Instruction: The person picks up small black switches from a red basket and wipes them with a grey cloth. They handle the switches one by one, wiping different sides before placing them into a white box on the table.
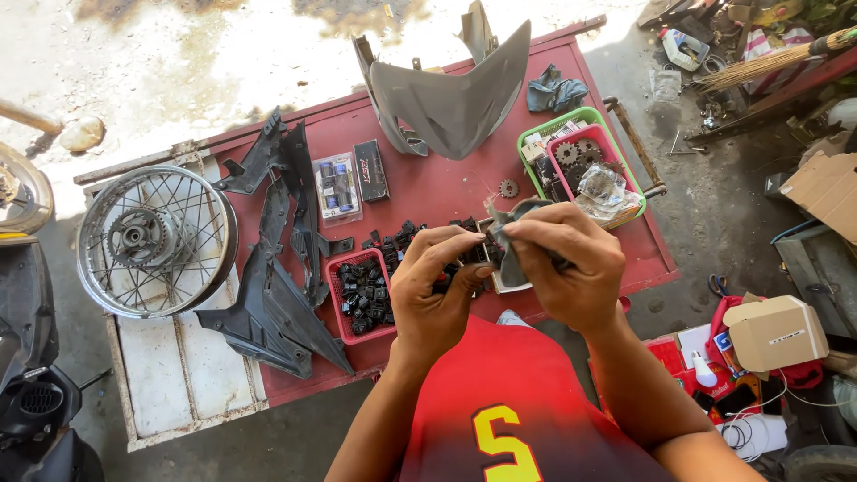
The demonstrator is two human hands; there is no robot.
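Both hands are raised together over the near edge of the red worktop [428, 192]. The right hand [571, 263] has its grip pressed together on a dark grey rag [513, 223], thumb and forefinger pinching the cloth near its top while the other fingers curl round the lower part. The left hand [433, 290] meets it from the other side, fingertips drawn close and pinching at the rag's near edge; whether a small part sits inside the cloth cannot be told. The rag hangs roughly upright between the two hands, its long axis running from a folded peak pointing away from the person down toward the chest.

Just below the left hand stands a small red basket [337, 268] filled with little black parts, and more of the same parts lie loose on the worktop beside it. Behind the right hand a pink basket [585, 134] nested in a green basket [571, 116] holds toothed sprockets, a small box and a crumpled clear bag. A single small gear [508, 188] lies loose on the worktop near those baskets.

Farther back lie a grey fairing panel [455, 94], a clear blister pack [337, 187] and a black box [370, 170]. To the left sit black plastic body panels [277, 295] and a spoked wheel [153, 241].
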